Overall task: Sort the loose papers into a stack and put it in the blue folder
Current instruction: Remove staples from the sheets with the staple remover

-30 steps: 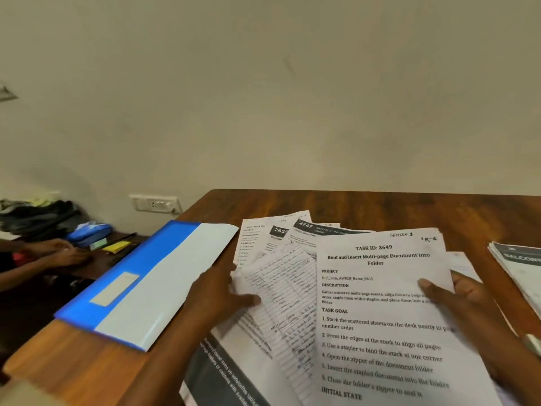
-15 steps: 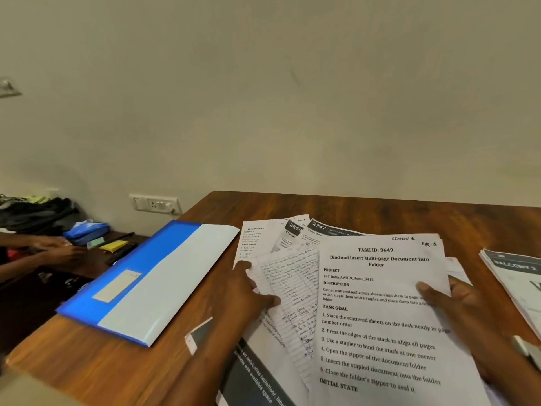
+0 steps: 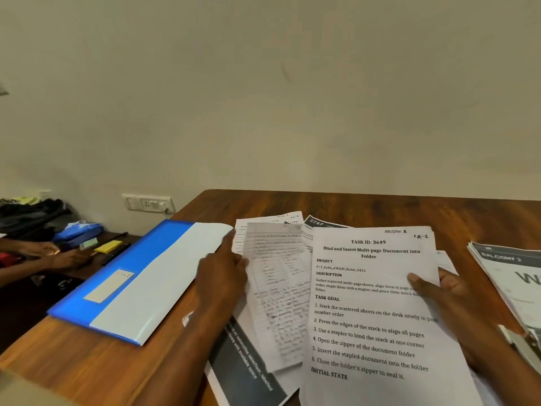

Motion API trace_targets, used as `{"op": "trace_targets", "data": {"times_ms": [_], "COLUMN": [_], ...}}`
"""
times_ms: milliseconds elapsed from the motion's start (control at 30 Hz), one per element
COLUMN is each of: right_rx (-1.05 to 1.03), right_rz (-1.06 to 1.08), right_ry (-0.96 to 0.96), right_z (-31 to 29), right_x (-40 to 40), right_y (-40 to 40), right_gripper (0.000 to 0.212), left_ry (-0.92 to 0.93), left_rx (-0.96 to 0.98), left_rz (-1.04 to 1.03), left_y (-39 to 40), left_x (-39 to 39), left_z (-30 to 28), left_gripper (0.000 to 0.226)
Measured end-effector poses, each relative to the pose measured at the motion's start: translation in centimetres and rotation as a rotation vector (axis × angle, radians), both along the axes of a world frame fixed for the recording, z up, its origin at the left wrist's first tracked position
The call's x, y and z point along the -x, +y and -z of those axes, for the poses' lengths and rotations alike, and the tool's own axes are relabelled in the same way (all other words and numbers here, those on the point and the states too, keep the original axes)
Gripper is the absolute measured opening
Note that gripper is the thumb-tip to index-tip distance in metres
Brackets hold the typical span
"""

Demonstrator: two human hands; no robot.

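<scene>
Head view, our inventory: blue folder (image 3: 140, 276) flat at table's (image 3: 380, 209) left edge. Loose papers (image 3: 292, 230) fanned mid-table, near front edge. Our left hand (image 3: 224, 268) pinches handwritten sheet (image 3: 278, 288), fingers curled on its left edge. Our right hand (image 3: 448, 300) grips printed task sheet (image 3: 369, 303), thumb clamped on top. Separate booklet stack (image 3: 515, 276) at right edge.

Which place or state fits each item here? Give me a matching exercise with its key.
Items:
1. blue plastic folder
2. printed white task sheet
3. handwritten lined page
4. white wall socket

Places:
A. gripped at its left edge by the left hand
B. on the wall, left of the table
C. flat on the wooden table, far left
D. held by the right hand

Pairs: 1-C, 2-D, 3-A, 4-B
</scene>
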State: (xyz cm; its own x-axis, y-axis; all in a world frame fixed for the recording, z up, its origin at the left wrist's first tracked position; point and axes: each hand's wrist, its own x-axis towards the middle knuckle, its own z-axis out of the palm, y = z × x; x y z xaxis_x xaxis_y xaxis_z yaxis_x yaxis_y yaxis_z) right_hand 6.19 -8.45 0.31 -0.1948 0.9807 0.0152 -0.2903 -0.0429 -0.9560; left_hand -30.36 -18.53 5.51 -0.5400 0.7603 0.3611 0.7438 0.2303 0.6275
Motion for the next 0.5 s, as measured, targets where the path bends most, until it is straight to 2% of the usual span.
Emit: {"op": "trace_targets", "data": {"times_ms": [33, 133, 167, 333, 500], "right_rx": [-0.017, -0.061, -0.059, -0.063, -0.068], "right_rz": [-0.006, 0.005, 0.012, 0.033, -0.003], "right_ry": [-0.011, -0.034, -0.021, 0.023, 0.006], "right_z": [-0.2, -0.7, -0.8, -0.7, -0.4], "right_x": [0.0, 0.2, 0.5, 0.1, 0.1], "right_y": [-0.3, -0.9, -0.9, -0.7, -0.5], "right_gripper": [0.057, 0.104, 0.11, 0.109, 0.116], "left_ry": [0.034, 0.126, 0.131, 0.12, 0.247], "left_rx": [0.013, -0.029, -0.045, -0.025, 0.115], "left_rz": [-0.025, -0.092, -0.116, -0.09, -0.093], "left_y": [-0.2, -0.7, -1.0, -0.1, 2.1], "left_x": [0.8, 3.0, 3.6, 7.0, 11.3], "left_z": [-0.2, -0.2, -0.2, -0.5, -0.4], "left_gripper": [0.056, 0.028, 0.02, 0.022, 0.022]}}
